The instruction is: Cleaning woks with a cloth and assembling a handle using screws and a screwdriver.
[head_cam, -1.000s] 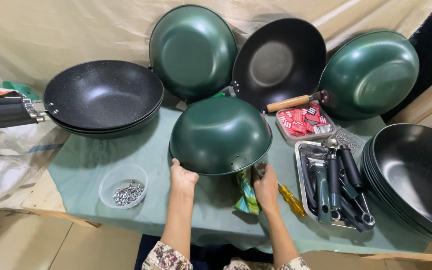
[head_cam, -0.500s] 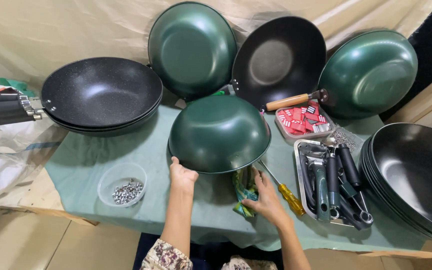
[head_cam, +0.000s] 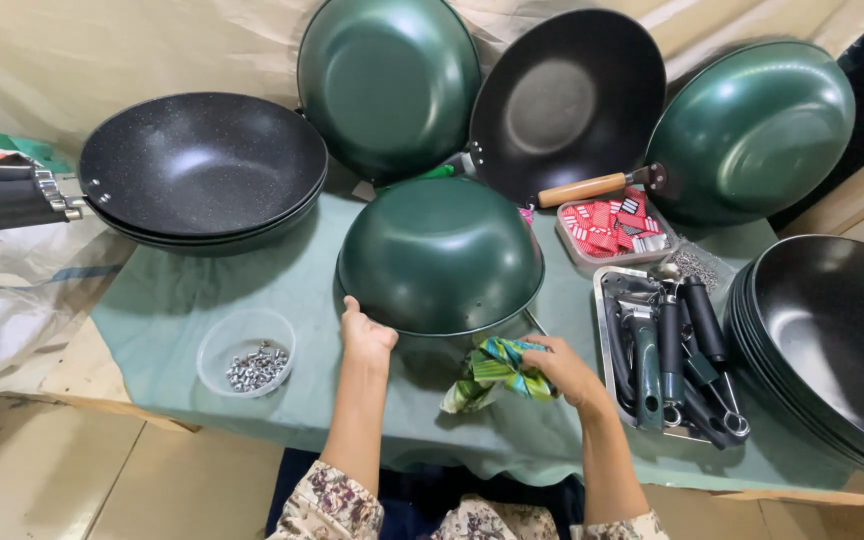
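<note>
A dark green wok [head_cam: 440,255] stands tilted on the green cloth, its outside facing me. My left hand [head_cam: 365,334] grips its near rim at the lower left and holds it up. My right hand [head_cam: 564,367] is closed on a crumpled green, yellow and blue patterned cloth [head_cam: 497,368] lying just below the wok's rim. The screwdriver seen earlier is hidden behind my right hand.
A stack of black speckled pans [head_cam: 202,170] sits at left, two green woks [head_cam: 389,85] [head_cam: 752,130] and a black wok [head_cam: 567,100] lean at the back. A bowl of screws [head_cam: 247,352], red packets tray [head_cam: 612,232], tray of handles [head_cam: 672,355], stacked black pans [head_cam: 837,340].
My right hand left the wok's rim, moved down and right, then closed on the patterned cloth. My left hand stayed on the rim.
</note>
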